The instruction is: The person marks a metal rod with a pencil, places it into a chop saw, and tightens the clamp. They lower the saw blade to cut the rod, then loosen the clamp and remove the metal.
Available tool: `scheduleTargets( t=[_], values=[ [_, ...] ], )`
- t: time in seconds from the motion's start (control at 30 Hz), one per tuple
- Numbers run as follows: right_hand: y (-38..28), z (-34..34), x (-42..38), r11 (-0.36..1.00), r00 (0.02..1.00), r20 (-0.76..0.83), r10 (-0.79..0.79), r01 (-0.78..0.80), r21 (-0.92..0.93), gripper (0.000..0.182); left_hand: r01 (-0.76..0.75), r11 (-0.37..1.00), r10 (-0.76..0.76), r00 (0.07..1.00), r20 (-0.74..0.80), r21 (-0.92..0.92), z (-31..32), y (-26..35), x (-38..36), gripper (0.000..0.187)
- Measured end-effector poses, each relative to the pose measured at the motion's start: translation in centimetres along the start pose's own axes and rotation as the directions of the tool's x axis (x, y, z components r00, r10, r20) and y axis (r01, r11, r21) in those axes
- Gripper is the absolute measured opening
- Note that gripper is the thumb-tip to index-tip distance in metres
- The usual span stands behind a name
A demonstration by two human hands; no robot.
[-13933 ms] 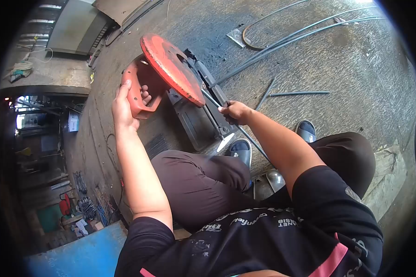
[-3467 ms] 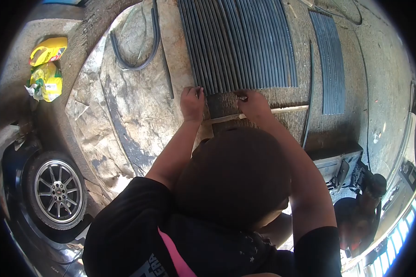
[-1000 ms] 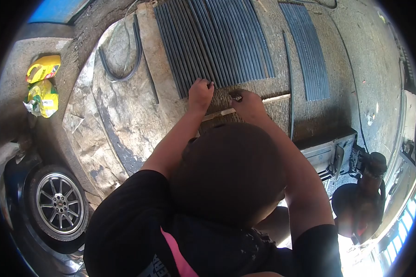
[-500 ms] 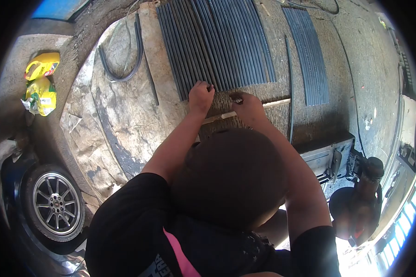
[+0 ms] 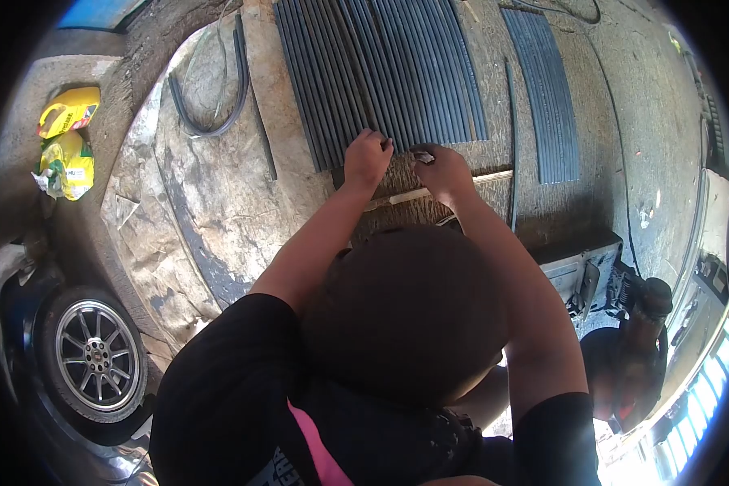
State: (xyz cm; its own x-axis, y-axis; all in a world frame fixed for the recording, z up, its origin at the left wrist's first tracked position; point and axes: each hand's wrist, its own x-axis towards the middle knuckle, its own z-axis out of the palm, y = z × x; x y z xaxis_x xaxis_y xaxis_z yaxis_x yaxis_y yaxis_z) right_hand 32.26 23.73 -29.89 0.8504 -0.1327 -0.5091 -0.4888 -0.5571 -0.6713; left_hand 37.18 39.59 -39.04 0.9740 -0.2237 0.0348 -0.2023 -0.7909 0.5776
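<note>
A wide row of dark rods (image 5: 381,73) lies side by side in front of me. My left hand (image 5: 368,158) is closed at the near ends of these rods, and something dark shows at its fingertips. Just to its right, my right hand (image 5: 445,172) is closed around a small whitish and dark object (image 5: 423,157) that I cannot name. A thin wooden strip (image 5: 409,196) lies crosswise below the hands, running under the right wrist. The person's head hides what is closer in.
A second, smaller bundle of rods (image 5: 547,97) lies to the right, with one single rod (image 5: 512,146) between. A bent dark tube (image 5: 211,130) rests at left. Yellow containers (image 5: 69,113), a wheel (image 5: 97,356) and a metal case (image 5: 575,279) stand around.
My left hand has moved right along the rod ends, nearer to my right hand. My right hand has shifted slightly up and right, still closed. The rods lie as before.
</note>
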Motion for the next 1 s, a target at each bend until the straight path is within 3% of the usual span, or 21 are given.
scheduleTargets(
  t=[0.47,0.67,0.73,1.0],
  values=[
    [-0.3,-0.6,-0.8,1.000,1.000,-0.028,-0.008,0.007,-0.018,0.034,0.043,0.996,-0.044,0.999,0.008,0.073,-0.4,-0.1,-0.3,0.019],
    [0.2,-1.0,-1.0,0.999,0.999,-0.005,0.036,-0.036,0.011,0.036,0.003,0.997,-0.004,1.000,0.010,0.074,-0.3,0.7,-0.1,0.017],
    [0.6,-0.9,-0.9,1.000,1.000,-0.025,0.001,-0.001,0.015,0.037,-0.046,0.998,0.045,0.998,-0.041,-0.032,0.4,1.3,-0.1,0.018],
    [0.9,-1.3,-1.2,1.000,0.999,-0.039,0.015,-0.016,-0.011,0.036,-0.065,0.998,0.065,0.998,0.018,-0.004,1.3,1.5,-0.2,0.018]
  ],
)
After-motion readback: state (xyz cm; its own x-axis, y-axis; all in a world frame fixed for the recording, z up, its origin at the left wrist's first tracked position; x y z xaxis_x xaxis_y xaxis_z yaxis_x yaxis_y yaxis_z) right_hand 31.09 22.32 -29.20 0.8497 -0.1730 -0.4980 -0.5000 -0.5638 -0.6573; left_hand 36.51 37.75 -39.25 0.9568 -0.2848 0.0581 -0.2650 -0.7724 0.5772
